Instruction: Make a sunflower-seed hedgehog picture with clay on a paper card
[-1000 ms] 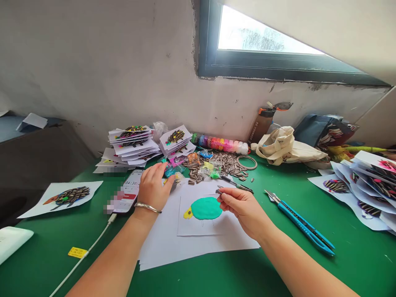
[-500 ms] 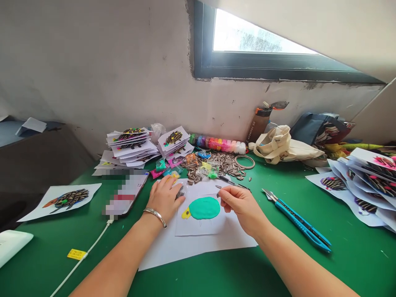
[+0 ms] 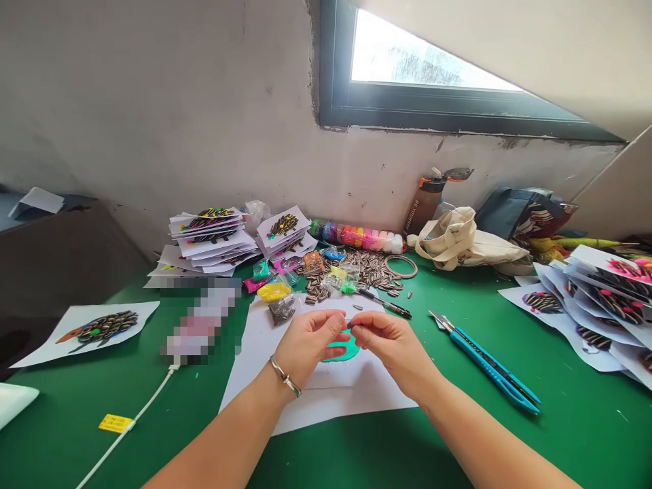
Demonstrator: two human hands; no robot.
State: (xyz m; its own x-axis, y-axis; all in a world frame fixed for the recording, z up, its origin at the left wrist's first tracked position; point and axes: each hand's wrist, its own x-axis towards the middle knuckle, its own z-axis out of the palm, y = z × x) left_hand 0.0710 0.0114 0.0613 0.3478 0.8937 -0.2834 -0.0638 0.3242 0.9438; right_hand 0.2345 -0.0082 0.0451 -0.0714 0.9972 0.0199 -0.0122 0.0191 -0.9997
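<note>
Over the drawing paper, my left hand and my right hand meet fingertip to fingertip. Between their pinched thumbs and forefingers is a small dark piece of clay, mostly hidden. Below lies a flat green clay oval, partly covered by my hands, with thin drawn leg lines under it. Its yellow clay head is out of sight behind my left hand. A larger white sheet lies underneath. Just beyond my left hand rests a small bag of dark clay, beside a yellow clay bag.
Sunflower seeds, a tape ring and a pen lie behind my hands. A blue utility knife lies to the right. Stacked seed pictures stand at back left, more at right. A phone with a cable lies left.
My left hand has left the bag of dark clay and moved right to meet my right hand's fingertips. The right hand has stayed near the green oval, still pinching the dark piece.
</note>
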